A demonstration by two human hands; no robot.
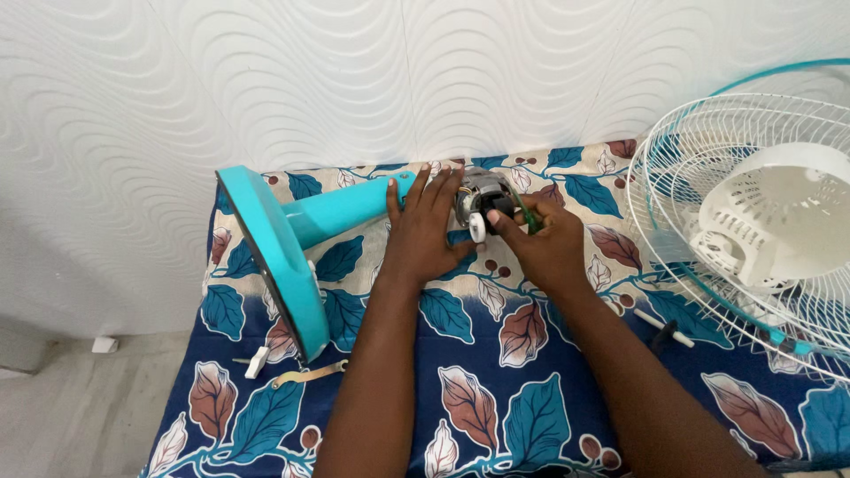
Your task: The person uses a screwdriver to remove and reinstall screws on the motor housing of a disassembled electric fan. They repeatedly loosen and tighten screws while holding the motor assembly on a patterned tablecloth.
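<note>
A turquoise fan stand (292, 239) lies on its side on the leaf-patterned cloth, its round base to the left and its neck pointing right. At the neck's end sits the bare motor (482, 196) of metal and black parts. My left hand (423, 230) lies flat over the neck just left of the motor, fingers spread. Just right of the motor, my right hand (549, 243) is closed around a green-handled tool (529, 215), its thumb near a small white part (477, 227) at the motor's front.
A white wire fan guard (753, 221) with a white plastic housing inside leans at the right edge of the table (496, 389). A black and white tool (664, 331) lies near it. A small white piece (257, 361) and a metal bracket (310, 373) lie below the base. A white patterned wall stands behind.
</note>
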